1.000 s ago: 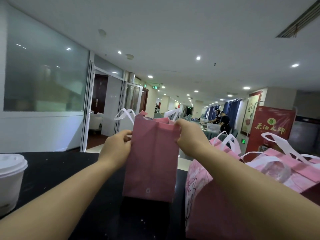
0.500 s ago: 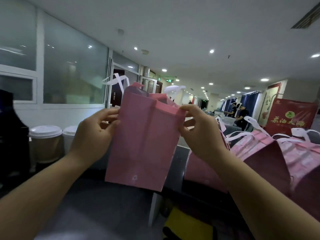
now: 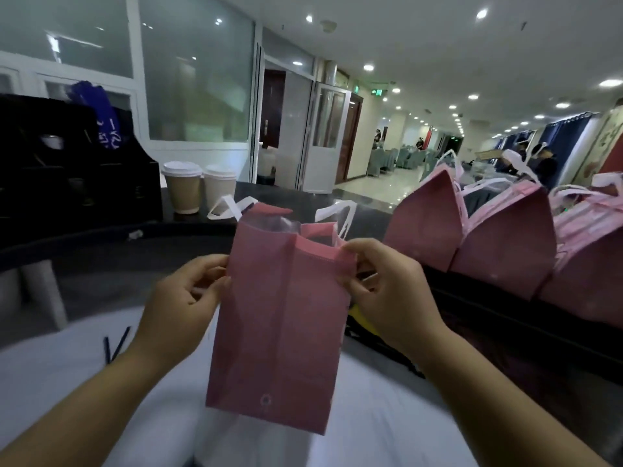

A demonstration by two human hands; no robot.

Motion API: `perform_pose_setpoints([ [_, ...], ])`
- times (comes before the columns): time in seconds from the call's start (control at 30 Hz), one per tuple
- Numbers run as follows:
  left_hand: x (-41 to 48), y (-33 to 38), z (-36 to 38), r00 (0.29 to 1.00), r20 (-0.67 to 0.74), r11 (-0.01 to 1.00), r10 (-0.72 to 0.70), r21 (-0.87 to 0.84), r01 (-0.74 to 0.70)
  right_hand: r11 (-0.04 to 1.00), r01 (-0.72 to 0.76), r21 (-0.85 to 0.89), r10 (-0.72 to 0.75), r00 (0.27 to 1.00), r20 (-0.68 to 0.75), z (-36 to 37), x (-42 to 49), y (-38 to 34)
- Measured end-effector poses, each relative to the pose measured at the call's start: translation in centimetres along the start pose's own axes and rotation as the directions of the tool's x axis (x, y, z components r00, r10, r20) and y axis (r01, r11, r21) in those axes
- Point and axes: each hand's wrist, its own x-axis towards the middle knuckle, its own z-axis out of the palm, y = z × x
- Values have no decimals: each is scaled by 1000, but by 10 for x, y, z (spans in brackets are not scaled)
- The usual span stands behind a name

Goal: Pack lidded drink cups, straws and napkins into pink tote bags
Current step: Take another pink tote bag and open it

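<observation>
Left hand (image 3: 183, 303) and right hand (image 3: 387, 291) pinch the pink bag's (image 3: 279, 318) top edges, pulling it open; next, a lidded cup (image 3: 182, 187) from the tabletop (image 3: 290, 205) goes in.

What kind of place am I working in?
Likely a hotel or banquet-venue corridor used as a packing station: long hallway with downlights, covered chairs far down it, dark counter with lidded cups and pink tote bags.

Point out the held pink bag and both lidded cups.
Pink fabric tote bag (image 3: 279, 332): head view, front panel.
Brown lidded paper cup (image 3: 183, 194): head view, side wall.
Whitish lidded paper cup (image 3: 219, 191): head view, side wall.
</observation>
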Motion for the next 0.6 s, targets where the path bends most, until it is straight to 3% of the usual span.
perform_pose_setpoints([
  [0.17,-35,-19,15,993,74,991,-89,109,81,997,-37,-73,41,998,56,11,-52,-4],
  [0.47,-44,-42,48,965,140,975,-220,58,214,978,-74,-195,101,986,132,22,-103,-20],
  [0.6,-27,-42,63,937,170,950,-304,-18,311,970,-96,-225,151,959,240,31,-106,-21],
])
